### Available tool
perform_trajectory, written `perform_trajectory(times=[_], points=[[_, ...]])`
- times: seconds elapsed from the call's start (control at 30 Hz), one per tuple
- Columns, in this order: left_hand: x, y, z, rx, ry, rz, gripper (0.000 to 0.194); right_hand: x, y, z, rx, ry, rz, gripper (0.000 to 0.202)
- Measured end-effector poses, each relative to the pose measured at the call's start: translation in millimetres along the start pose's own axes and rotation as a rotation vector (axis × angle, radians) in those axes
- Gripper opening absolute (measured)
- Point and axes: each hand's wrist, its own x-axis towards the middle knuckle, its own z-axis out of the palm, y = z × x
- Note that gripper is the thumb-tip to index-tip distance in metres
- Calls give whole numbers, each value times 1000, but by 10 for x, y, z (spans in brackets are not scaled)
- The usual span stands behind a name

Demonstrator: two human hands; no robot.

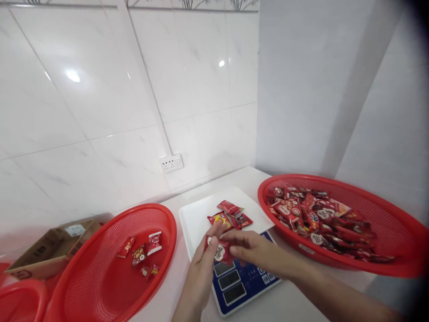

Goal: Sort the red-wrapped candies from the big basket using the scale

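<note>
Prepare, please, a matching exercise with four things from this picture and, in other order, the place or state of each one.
Column 1
1. Digital weighing scale
2. Small red packet
3. Cardboard box
4. Power socket

Column 2
A. Mounted on the tiled wall
B. Brown, open at the top, beside a perforated red basket
C. Loose packets lie on its white tray
D. Held in the fingers of the left hand and the right hand

Pairs: 1-C, 2-D, 3-B, 4-A
</note>
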Motion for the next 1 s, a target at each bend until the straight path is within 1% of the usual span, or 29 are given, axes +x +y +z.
perform_trajectory(times=[0.07,0.17,0.27,0.37,0.4,0.47,0.53,0.57,0.63,0.73,0.83,0.93,1.0], points=[[-9,2,22,182,-3,42,36,-41,33,87,111,-1,7,31],[10,33,37,361,49,109,31,-39,130,91,173,75,22,32],[44,59,24,398,42,93,21,-30,205,56,161,124,48,33],[82,51,-29,391,19,69,21,-54,226,44,112,167,57,32],[99,40,-58,381,52,81,20,-70,228,40,107,198,64,32],[142,9,-126,316,171,130,21,-106,242,26,112,276,85,34],[190,-28,-199,239,299,174,35,-149,272,3,118,324,106,36],[212,-48,-232,232,335,185,41,-173,290,-8,114,329,114,36],[248,-91,-285,302,326,199,43,-225,323,-23,95,317,131,35],[270,-157,-331,553,254,246,41,-314,333,-26,58,286,165,34],[259,-192,-341,767,246,287,40,-398,303,-28,14,273,190,36],[235,-165,-330,824,292,255,31,-459,279,-55,-45,280,200,37],[234,-136,-332,804,337,272,25,-490,284,-84,-68,292,210,38]])
